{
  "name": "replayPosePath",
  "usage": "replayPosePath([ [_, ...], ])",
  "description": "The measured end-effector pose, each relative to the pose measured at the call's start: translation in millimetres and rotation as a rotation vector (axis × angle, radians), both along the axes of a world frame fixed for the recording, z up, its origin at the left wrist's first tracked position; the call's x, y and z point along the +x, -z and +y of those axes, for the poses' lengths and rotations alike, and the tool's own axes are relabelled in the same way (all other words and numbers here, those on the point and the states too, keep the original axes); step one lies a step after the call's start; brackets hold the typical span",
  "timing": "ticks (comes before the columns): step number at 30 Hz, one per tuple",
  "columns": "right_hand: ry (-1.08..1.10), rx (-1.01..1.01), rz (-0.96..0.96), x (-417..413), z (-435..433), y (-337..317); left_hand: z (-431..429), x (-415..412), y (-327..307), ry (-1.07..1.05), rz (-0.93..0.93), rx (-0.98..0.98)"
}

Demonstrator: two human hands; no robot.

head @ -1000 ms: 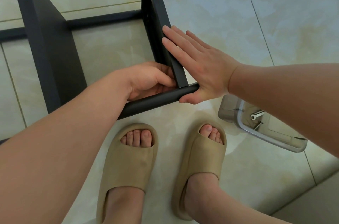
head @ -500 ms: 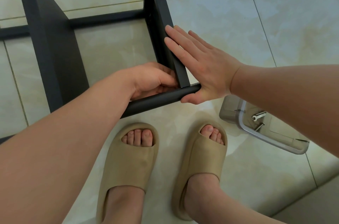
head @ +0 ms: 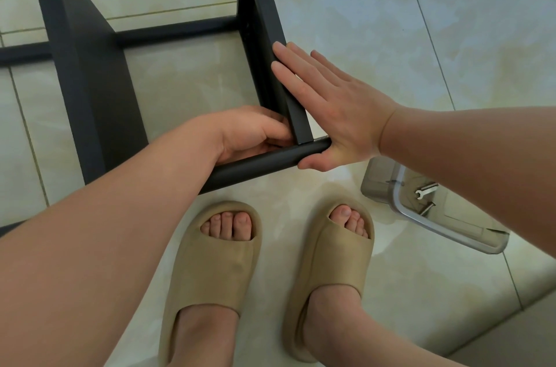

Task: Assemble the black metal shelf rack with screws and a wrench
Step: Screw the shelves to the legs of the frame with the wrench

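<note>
The black metal rack [head: 90,72] stands on the tiled floor in front of me. A round black tube [head: 258,165] runs along its near edge and meets an upright flat bar [head: 270,35] at the corner. My left hand [head: 249,135] reaches inside that corner with curled fingers against the joint; what the fingertips hold is hidden. My right hand [head: 334,111] lies flat and open against the outside of the upright bar, thumb under the tube's end. A small silver wrench [head: 425,188] and a screw [head: 427,208] lie in a clear plastic container [head: 400,210] at the right.
My two feet in beige slides [head: 216,264] stand just below the rack's near tube. The container sits on the floor right of my right foot. A grey surface edge [head: 511,336] shows at the bottom right corner.
Both hands stay at the same corner of the rack. The view has shifted slightly; nothing was picked up or let go.
</note>
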State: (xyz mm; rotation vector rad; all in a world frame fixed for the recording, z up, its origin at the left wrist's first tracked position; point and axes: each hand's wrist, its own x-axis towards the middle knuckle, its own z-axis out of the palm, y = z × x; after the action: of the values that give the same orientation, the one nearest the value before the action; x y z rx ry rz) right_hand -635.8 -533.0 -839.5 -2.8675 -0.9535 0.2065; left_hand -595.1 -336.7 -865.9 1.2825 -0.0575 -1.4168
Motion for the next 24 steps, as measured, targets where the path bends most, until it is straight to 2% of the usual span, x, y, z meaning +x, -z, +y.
replayPosePath([
  [11,0.002,-0.013,0.006,0.2,-0.2,-0.3,0.3,2.0,-3.0,-0.008,-0.033,-0.022],
  [16,0.001,-0.009,0.006,0.2,-0.6,0.4,0.5,2.4,-1.7,-0.048,0.083,-0.051],
  [24,0.001,-0.006,0.006,0.6,-0.6,0.6,0.5,0.6,1.0,-0.005,0.005,-0.012],
])
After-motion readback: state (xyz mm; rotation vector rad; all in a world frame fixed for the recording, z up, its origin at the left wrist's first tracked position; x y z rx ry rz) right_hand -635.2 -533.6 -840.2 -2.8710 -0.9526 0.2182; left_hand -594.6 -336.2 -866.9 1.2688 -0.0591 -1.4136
